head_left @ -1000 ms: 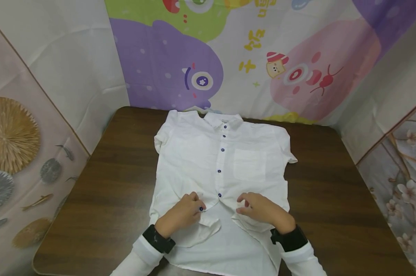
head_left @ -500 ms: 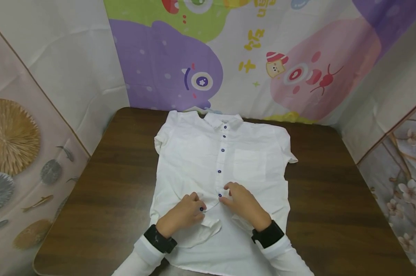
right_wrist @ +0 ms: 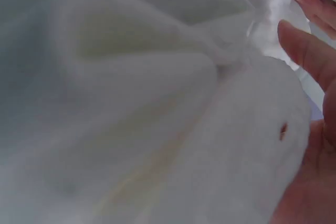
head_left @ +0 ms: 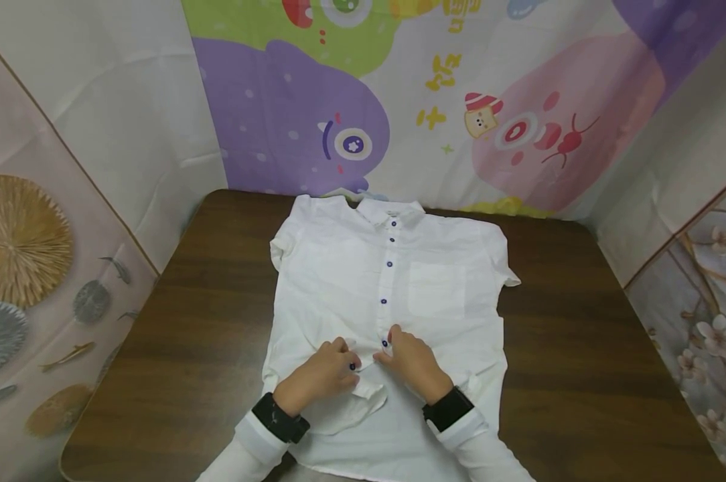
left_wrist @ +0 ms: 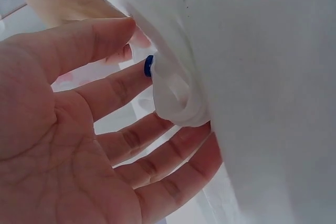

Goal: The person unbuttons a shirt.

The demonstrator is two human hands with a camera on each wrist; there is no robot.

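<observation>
Landmark: round dark-blue button (head_left: 384,343), lowest in the row down the front of a white, short-sleeved, collared shirt of woven cloth (head_left: 327,268). Shirt spread front up around the landmark, on a dark-brown wood-grain desk (head_left: 580,321); collar beyond the landmark, hem on the person's side.

Change recorded: right hand (head_left: 416,365), over the right lower flap and apart from the landmark one second ago; now just beside it. Thumb and forefinger apart, one to each side of the landmark; remaining fingers partly behind cloth, nothing visibly pinched. Small reddish slit (right_wrist: 283,131) in the cloth before the palm, possibly a buttonhole.

Unchanged: left hand (head_left: 317,371), left of the landmark and slightly closer to the person. Thumb and forefinger apart, other fingers loosely extended beneath a rolled fold. Second dark-blue button (left_wrist: 149,66), on that fold, against the forefinger.

Bearing on the work, as judged: both hands now gathered close about the landmark, at the front opening. Approach of the right hand the main gain; shirt's lie barely altered, flaps below the landmark still parted, second button apparently unfastened.
</observation>
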